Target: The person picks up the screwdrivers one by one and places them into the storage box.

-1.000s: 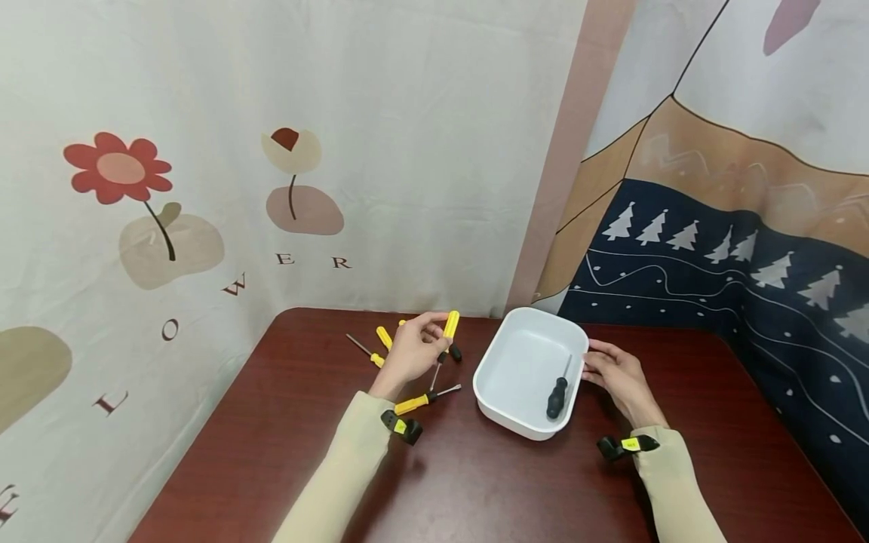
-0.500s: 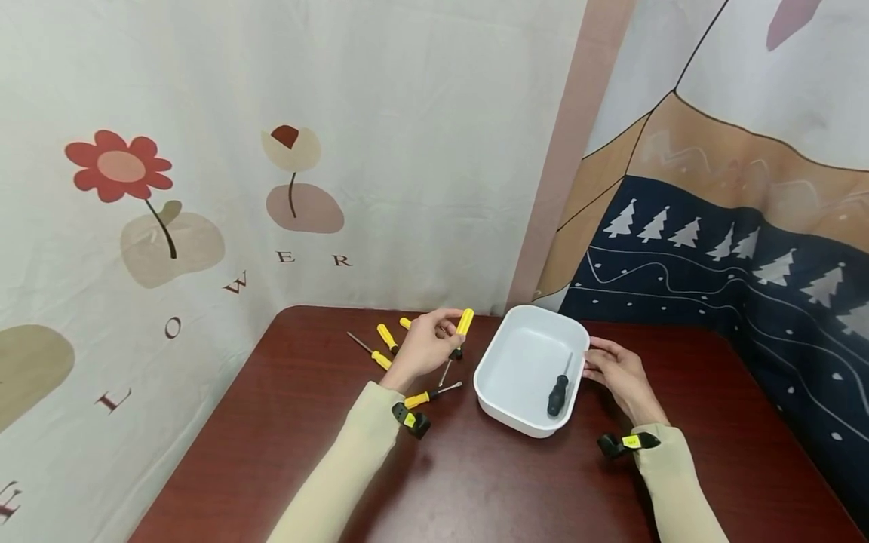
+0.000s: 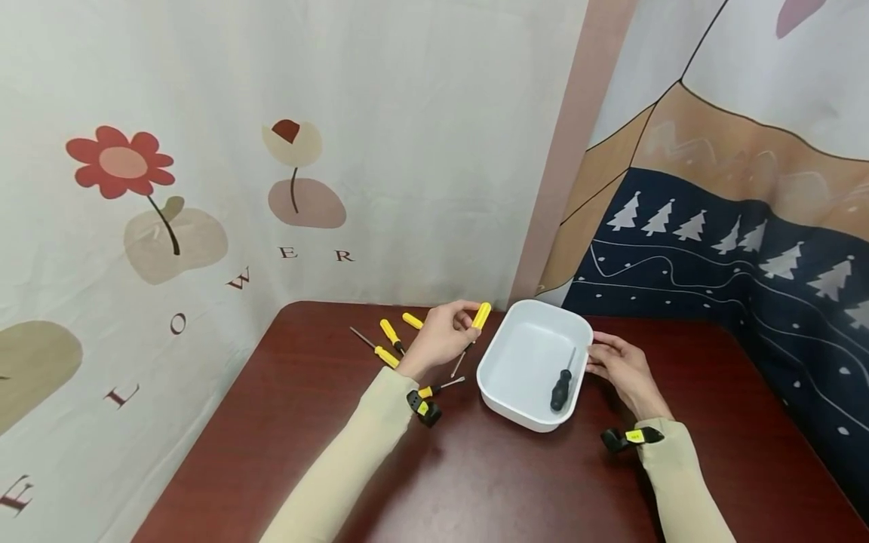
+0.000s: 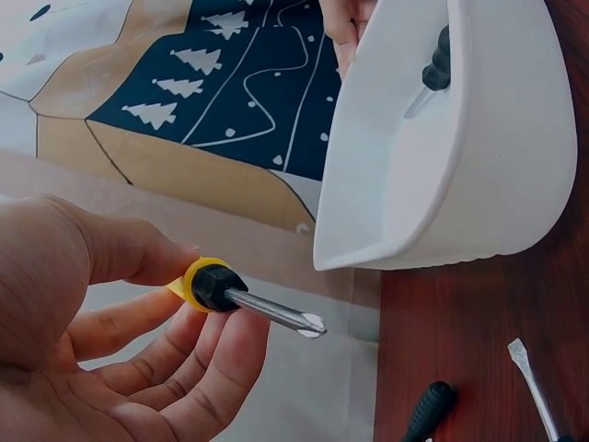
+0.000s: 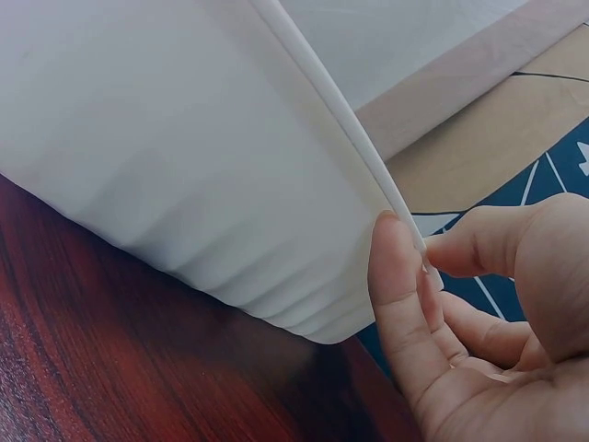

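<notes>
My left hand (image 3: 441, 337) holds a screwdriver (image 3: 481, 316) by its yellow handle, raised close to the left side of a white plastic tub (image 3: 519, 411). The left wrist view shows the thumb and fingers around that handle, with the steel shaft (image 4: 276, 311) and its cross-shaped tip pointing away from the palm. On the tub's other side, my right hand (image 3: 626, 375) pinches the rim; in the right wrist view the rim (image 5: 368, 161) runs between thumb and index finger. A black-handled screwdriver (image 3: 560, 390) lies inside the tub, along its right wall.
Several yellow-handled screwdrivers lie around my left hand, among them a long-shafted screwdriver (image 3: 385, 356) and a flat-blade screwdriver (image 3: 431, 391) partly hidden by the wrist. A black handle (image 4: 431, 412) shows on the table in the left wrist view. Behind the brown table (image 3: 529, 490) hangs a printed curtain (image 3: 434, 151).
My left hand has moved to the right with the yellow-handled screwdriver, nearer the tub. The right hand has kept its place at the rim.
</notes>
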Motion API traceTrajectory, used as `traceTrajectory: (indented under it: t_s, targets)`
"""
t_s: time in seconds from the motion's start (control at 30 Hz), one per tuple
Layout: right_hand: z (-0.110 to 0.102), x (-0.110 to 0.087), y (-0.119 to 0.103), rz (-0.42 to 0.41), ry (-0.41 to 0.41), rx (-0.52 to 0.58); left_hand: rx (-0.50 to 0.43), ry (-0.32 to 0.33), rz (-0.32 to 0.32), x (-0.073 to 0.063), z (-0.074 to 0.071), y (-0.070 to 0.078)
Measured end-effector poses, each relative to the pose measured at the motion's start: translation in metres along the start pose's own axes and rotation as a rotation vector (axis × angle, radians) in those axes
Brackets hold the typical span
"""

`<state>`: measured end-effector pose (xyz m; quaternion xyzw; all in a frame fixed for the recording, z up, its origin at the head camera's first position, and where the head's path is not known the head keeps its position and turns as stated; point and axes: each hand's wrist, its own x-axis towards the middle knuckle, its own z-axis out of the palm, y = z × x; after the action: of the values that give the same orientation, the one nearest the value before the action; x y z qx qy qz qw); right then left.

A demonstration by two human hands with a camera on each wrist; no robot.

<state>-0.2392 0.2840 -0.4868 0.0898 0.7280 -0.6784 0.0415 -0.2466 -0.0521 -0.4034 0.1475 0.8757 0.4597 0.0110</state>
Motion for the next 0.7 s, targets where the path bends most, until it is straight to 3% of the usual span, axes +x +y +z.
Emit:
traceTrajectory:
  t_s: [0.7]
  targets:
    - [0.0, 0.002, -0.001, 0.021, 0.002, -0.006, 0.078, -0.06, -0.018, 0.019, 0.028, 0.016]
